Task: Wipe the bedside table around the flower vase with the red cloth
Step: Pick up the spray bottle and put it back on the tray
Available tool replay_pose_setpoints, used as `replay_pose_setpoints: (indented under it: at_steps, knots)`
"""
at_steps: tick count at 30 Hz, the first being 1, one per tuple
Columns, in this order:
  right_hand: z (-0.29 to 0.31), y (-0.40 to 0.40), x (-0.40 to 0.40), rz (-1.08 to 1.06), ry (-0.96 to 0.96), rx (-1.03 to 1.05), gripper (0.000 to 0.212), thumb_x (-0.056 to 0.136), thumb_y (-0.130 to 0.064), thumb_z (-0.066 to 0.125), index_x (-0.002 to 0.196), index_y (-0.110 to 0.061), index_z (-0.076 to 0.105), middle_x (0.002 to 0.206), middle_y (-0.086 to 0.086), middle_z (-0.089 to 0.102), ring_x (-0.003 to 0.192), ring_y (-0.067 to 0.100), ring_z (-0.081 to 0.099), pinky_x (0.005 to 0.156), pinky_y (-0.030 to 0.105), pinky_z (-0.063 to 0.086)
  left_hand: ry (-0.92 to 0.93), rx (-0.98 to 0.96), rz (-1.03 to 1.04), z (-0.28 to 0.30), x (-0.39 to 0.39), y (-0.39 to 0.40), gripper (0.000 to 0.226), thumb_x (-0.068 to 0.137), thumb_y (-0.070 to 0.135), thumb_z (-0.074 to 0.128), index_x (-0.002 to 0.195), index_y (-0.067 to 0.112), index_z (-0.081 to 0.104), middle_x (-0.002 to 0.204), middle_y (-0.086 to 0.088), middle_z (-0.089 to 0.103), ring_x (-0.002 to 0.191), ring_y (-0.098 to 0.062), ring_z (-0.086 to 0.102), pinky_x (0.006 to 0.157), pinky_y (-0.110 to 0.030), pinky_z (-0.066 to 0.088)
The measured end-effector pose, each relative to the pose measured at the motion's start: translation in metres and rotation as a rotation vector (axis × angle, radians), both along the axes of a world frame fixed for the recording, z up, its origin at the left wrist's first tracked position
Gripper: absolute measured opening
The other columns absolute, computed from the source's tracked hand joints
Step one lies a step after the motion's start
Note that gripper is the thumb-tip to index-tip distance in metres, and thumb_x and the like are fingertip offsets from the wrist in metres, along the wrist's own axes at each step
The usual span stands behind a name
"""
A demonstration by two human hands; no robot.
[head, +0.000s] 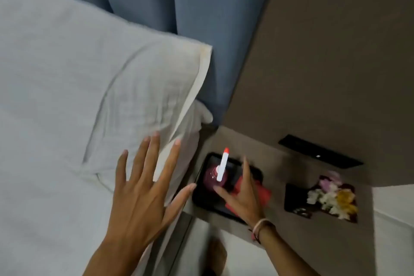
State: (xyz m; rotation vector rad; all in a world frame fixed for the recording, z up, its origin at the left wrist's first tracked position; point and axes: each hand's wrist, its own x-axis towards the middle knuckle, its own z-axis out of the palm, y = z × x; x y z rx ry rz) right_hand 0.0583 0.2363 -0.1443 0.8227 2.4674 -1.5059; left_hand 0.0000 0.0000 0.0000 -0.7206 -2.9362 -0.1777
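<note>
The red cloth (264,192) lies on a black tray (200,199) on the grey-brown bedside table (277,168). My right hand (243,197) rests on top of the cloth with index finger and thumb spread; its other fingers are hidden, so a grip cannot be made out. The flower vase (295,197), dark and square with white, yellow and pink flowers (331,195), stands to the right of the tray, apart from my hand. My left hand (143,190) hovers flat with fingers spread over the white pillow edge.
A pink spray bottle (211,177) with a white, red-tipped nozzle stands on the tray by my right thumb. A white pillow (89,87) and bed fill the left. Blue curtain (179,6) hangs behind. A black wall panel (320,152) sits above the table.
</note>
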Motion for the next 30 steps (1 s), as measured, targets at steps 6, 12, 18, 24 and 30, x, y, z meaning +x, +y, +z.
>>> replay_pose_setpoints:
  at_steps: [6,12,18,24,30]
  knots:
    - [-0.082,-0.038,-0.052,-0.113,0.282,0.031,0.098,0.074,-0.038,0.087,0.155,-0.027,0.033,0.144,-0.001,0.060,0.132,0.016,0.059,0.111,0.027,0.047,-0.032,-0.008,0.008,-0.085,-0.003,0.019,0.077,0.100,0.069,0.030,0.163,0.025,0.023,0.170,-0.016,0.026,0.156,-0.033,0.032,0.121,-0.059,0.033]
    - [-0.081,-0.046,-0.049,-0.255,0.527,0.233,0.072,0.080,-0.014,0.079,0.144,0.000,0.048,0.098,-0.015,0.063,0.097,0.016,0.062,0.087,-0.004,0.041,-0.048,-0.014,-0.025,-0.110,0.019,0.008,0.074,0.102,0.065,0.029,0.163,0.023,0.021,0.170,-0.018,0.024,0.156,-0.035,0.031,0.120,-0.059,0.033]
    - [-0.043,-0.066,0.048,-0.365,0.532,0.276,0.041,0.086,-0.023,0.070,0.119,0.000,0.062,0.087,0.021,0.072,0.081,0.042,0.070,0.086,0.055,0.058,-0.113,0.036,-0.089,-0.094,0.061,0.007,0.074,0.100,0.062,0.033,0.160,0.019,0.033,0.167,-0.021,0.031,0.153,-0.039,0.035,0.120,-0.062,0.033]
    - [-0.040,-0.060,0.185,-0.757,0.346,0.065,0.058,0.080,-0.041,0.071,0.132,-0.019,0.059,0.078,0.013,0.065,0.078,0.037,0.066,0.074,0.034,0.060,-0.120,0.027,-0.291,-0.099,0.115,0.029,0.079,0.094,0.062,0.036,0.161,0.020,0.029,0.167,-0.021,0.031,0.152,-0.039,0.037,0.117,-0.065,0.034]
    - [-0.064,-0.028,0.245,-0.874,0.262,0.090,0.036,0.080,-0.017,0.077,0.100,-0.040,0.058,0.069,0.003,0.061,0.068,0.024,0.068,0.064,0.027,0.061,-0.099,0.002,-0.397,-0.121,0.139,0.039,0.082,0.092,0.064,0.038,0.162,0.026,0.024,0.169,-0.019,0.028,0.152,-0.038,0.035,0.117,-0.065,0.032]
